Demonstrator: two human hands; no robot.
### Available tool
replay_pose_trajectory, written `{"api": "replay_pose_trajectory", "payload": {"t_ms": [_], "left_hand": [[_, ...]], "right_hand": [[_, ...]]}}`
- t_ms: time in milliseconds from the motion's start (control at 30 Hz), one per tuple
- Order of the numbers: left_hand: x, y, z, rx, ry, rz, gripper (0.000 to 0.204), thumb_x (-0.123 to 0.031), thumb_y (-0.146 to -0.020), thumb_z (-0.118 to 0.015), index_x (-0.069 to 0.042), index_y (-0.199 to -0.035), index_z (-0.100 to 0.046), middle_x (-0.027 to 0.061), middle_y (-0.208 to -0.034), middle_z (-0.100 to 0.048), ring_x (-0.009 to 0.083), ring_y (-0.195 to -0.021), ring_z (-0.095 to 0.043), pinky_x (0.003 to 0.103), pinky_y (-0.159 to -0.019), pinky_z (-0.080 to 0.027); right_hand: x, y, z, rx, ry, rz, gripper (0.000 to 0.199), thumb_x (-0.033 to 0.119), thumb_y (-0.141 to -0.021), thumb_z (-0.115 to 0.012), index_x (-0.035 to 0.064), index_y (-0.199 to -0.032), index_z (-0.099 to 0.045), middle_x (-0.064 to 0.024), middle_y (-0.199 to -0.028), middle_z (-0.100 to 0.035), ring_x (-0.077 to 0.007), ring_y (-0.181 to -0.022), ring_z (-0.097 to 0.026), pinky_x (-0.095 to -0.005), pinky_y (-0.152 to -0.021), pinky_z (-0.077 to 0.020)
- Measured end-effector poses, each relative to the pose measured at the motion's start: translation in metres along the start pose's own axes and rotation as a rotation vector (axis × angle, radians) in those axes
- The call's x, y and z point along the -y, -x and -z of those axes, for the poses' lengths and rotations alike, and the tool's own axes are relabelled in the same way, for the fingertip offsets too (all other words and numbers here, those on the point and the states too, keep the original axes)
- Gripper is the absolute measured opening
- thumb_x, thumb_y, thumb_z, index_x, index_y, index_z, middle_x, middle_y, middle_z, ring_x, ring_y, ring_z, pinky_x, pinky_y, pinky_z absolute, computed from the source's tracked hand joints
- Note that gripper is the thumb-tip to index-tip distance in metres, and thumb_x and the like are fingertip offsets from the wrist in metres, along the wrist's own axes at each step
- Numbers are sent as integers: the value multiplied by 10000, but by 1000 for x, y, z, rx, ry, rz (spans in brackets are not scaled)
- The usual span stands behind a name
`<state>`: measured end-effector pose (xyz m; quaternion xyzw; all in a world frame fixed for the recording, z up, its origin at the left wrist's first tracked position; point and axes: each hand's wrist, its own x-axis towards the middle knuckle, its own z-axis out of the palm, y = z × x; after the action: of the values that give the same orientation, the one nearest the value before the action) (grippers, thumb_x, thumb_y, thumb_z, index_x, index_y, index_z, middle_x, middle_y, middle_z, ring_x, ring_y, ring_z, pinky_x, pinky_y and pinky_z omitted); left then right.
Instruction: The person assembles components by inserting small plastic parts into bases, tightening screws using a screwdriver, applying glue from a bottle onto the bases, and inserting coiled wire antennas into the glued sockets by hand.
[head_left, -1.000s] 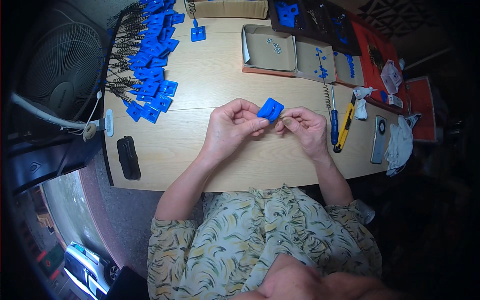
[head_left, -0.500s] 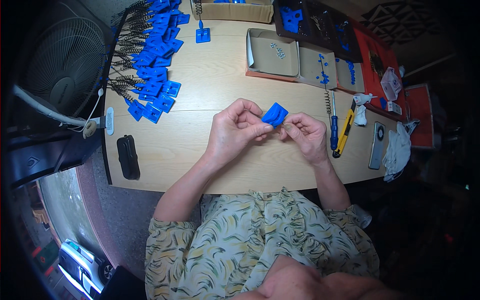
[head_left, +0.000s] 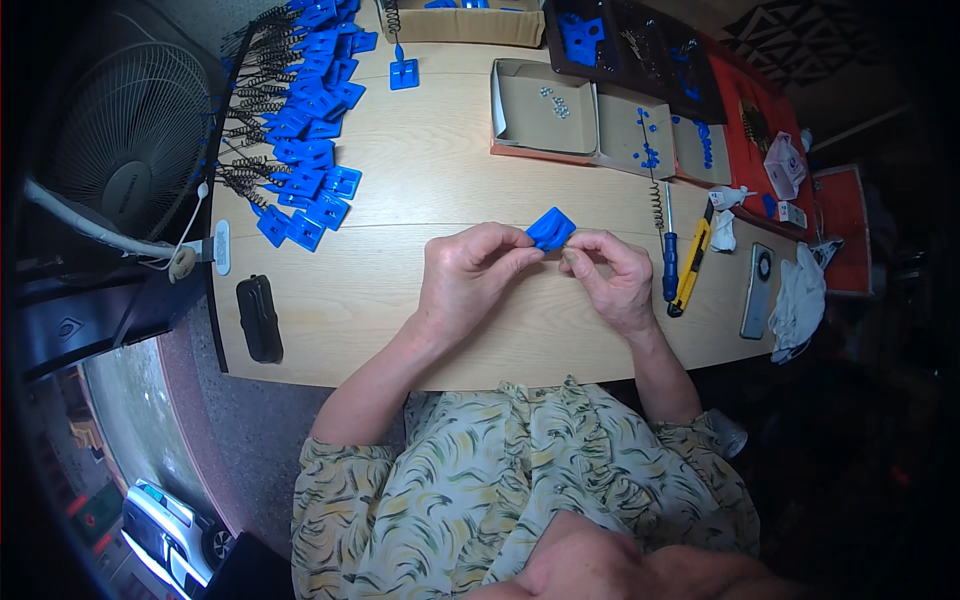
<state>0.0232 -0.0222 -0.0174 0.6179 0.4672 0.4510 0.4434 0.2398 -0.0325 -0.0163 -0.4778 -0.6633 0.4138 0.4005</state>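
One blue clip (head_left: pixel 551 229), seemingly unfinished with no coil showing, which my left hand (head_left: pixel 463 270) is holding and my right hand (head_left: pixel 615 281) is pinching at its edge above the tabletop (head_left: pixel 450 150), coil-fitted clips (head_left: pixel 317 101), seemingly done, lying heaped at left

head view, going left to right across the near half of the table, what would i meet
Black case, left hand, blue plastic clip, right hand, blue-handled screwdriver, yellow utility knife, smartphone, white gloves
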Motion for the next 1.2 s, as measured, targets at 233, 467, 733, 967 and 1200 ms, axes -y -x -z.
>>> {"api": "replay_pose_trajectory", "payload": {"t_ms": [233, 467, 733, 967, 1200], "left_hand": [[-2, -2, 3, -4, -93, -97, 109, -74, -842, -808, -14, -926, -773, 115, -842, -758, 172, -705, -732, 296, -614, -573], [0, 2, -1, 16, 149, 132, 100, -58, -864, -789, -2, -945, -767, 119, -851, -761, 169, -727, -737, 285, -634, -579], [1, 1, 0, 32, 31, 28, 118, -48, -902, -768, 19, -998, -751, 80, -874, -748, 99, -754, -686, 243, -656, -554], [-1, -1, 2, 32, -76, -77, 111, -40, -881, -775, -3, -985, -760, 95, -879, -750, 142, -748, -706, 266, -654, -560], [-2, -3, 2, 6, -148, -189, 109, -21, -867, -770, 6, -969, -742, 109, -896, -742, 200, -776, -720, 300, -661, -569]], "right_hand": [[-8, 4, -2, 7, -114, -71, 96, 31, -973, -658, -40, -1038, -660, -92, -921, -719, -151, -817, -734, -269, -719, -612], [-14, 6, -6, -30, -221, -70, 118, 55, -1004, -630, -50, -1056, -645, -82, -912, -709, -127, -828, -711, -263, -747, -601], [-11, 5, -5, -31, -227, -80, 116, 53, -1000, -635, -49, -1054, -649, -81, -909, -711, -130, -826, -715, -269, -746, -596], [-7, 1, -3, -15, 43, 79, 114, 32, -976, -656, -59, -1044, -652, -119, -917, -725, -172, -794, -749, -277, -708, -612], [-11, 5, -5, 4, -278, -139, 154, 53, -1018, -610, -54, -1124, -641, -90, -898, -707, -137, -821, -705, -264, -765, -591]]}}
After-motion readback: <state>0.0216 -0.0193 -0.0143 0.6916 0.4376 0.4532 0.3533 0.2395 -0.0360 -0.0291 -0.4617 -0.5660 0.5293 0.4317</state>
